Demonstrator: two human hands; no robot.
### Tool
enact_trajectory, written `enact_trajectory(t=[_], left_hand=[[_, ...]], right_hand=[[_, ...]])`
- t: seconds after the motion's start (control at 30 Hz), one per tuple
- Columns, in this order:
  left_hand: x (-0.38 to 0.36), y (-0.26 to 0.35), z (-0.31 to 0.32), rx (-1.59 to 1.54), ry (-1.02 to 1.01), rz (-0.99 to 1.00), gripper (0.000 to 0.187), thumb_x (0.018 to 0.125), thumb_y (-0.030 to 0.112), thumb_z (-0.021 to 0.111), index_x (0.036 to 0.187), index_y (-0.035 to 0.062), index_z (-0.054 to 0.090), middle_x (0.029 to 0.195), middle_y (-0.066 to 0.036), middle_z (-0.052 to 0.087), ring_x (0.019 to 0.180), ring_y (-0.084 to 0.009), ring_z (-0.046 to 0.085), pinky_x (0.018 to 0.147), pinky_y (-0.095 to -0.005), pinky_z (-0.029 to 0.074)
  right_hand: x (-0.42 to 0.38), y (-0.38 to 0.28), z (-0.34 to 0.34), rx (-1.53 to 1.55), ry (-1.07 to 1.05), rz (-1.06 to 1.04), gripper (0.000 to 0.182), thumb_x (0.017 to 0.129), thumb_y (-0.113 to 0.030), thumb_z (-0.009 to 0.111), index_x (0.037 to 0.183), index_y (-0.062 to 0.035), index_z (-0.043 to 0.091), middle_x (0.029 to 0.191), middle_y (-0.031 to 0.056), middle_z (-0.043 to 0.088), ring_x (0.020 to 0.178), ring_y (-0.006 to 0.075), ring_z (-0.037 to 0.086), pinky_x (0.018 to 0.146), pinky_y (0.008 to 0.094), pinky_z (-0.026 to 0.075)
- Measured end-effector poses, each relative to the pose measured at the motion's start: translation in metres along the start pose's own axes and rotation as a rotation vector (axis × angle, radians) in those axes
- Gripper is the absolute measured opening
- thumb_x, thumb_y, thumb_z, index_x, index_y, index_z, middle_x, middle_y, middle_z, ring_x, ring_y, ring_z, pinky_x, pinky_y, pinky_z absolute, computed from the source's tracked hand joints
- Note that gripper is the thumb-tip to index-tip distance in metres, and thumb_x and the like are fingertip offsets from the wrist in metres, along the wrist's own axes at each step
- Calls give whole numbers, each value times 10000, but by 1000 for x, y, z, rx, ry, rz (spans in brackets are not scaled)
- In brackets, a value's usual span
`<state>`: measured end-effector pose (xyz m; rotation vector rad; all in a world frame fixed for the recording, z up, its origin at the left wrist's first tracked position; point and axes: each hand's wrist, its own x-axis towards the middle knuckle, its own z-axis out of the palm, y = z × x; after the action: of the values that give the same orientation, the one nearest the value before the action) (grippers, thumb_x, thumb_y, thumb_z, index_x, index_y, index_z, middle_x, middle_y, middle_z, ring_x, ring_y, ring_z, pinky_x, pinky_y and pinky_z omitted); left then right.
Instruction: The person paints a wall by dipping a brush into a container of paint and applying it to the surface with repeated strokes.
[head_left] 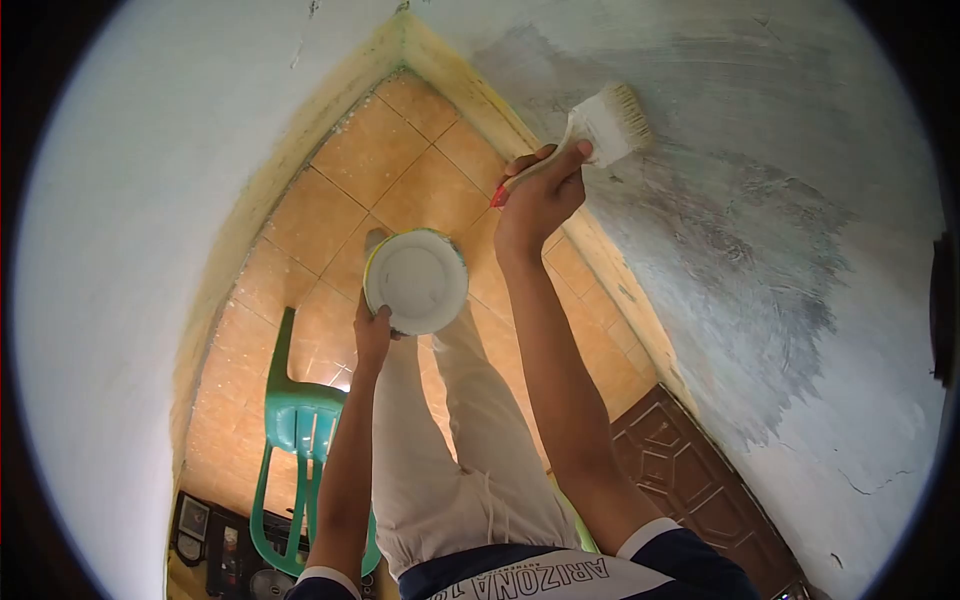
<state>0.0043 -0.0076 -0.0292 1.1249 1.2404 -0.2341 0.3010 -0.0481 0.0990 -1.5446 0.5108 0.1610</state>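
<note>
My left hand (pixel 376 325) grips the near left rim of a round tub (pixel 418 280) whose inside is coated with white paint. Wrapped round the handle of a wide brush, my right hand (pixel 545 190) is raised at the right. The brush (pixel 610 125) has whitened bristles, which meet or nearly meet the wall (pixel 720 220) on the right; exact contact is hard to tell. That wall shows grey, streaky patches beside whiter paint. A red end of the handle sticks out below my fingers.
A green plastic chair (pixel 300 415) stands at the lower left on the orange tiled floor (pixel 400 190). Behind it lie dark electronic items (pixel 225 550). A brown panelled door (pixel 690 470) is at the lower right. Yellow trim runs along both walls to the corner.
</note>
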Motion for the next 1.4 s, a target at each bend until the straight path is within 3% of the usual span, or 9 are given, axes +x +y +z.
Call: enact_trajectory(t=[0.17,0.37,0.5,0.57,0.87,1.1,1.2,1.3,1.4], left_hand=[[-7,-13,12,-68,38,3,605,888,65,477,1493,62,459,1187,-148,680,843,-203,716,536,-287,598],[-7,-41,19,-116,78,-18,622,874,94,500,1494,59,458,1188,-142,674,862,-199,707,547,-296,585],[-9,-49,23,-151,136,-10,634,863,123,518,1491,54,460,1165,-135,674,855,-193,701,555,-300,573],[-9,-57,21,-193,133,-21,634,863,118,516,1492,53,459,1161,-136,675,842,-195,704,558,-300,575],[-13,-73,25,-249,157,-35,638,863,105,511,1496,54,456,1171,-141,675,823,-194,715,542,-289,581],[-10,-83,19,-207,169,-9,636,863,95,512,1496,59,462,1155,-153,680,795,-198,715,525,-293,579],[-9,-71,13,-172,146,-5,629,863,98,511,1489,53,467,1136,-153,685,783,-199,713,516,-293,574],[-10,-58,10,-168,159,-12,621,863,101,512,1481,47,475,1134,-149,685,781,-199,710,515,-289,571],[-3,-62,7,-152,148,-16,619,864,103,514,1479,45,475,1133,-147,684,774,-195,706,518,-287,570]], right_hand=[[47,47,1,-170,29,-141,646,1106,-540,304,774,-16,483,528,99,528,336,196,482,336,319,440],[83,122,2,-296,-58,30,624,1107,-510,325,825,-2,551,579,138,603,383,241,562,386,339,505],[77,116,8,-181,-103,217,597,1107,-507,325,858,-15,554,631,132,631,443,233,592,425,357,534],[66,94,6,-163,-156,84,531,1104,-502,375,902,-36,531,723,110,597,528,193,551,505,357,545],[28,51,3,-111,-94,-198,593,1110,-540,287,938,-8,484,710,99,544,509,171,501,468,319,504],[86,129,13,-300,-31,-44,629,1110,-548,245,914,-1,486,677,112,595,532,189,528,485,346,520],[90,149,25,-264,50,166,552,1119,-498,274,898,-38,485,652,58,542,513,182,497,474,327,487],[96,149,19,-253,56,159,606,1123,-496,258,931,4,540,658,76,572,541,180,557,436,327,472],[66,93,16,-197,14,140,597,1118,-516,263,902,-21,516,642,69,547,509,164,506,418,304,454]])
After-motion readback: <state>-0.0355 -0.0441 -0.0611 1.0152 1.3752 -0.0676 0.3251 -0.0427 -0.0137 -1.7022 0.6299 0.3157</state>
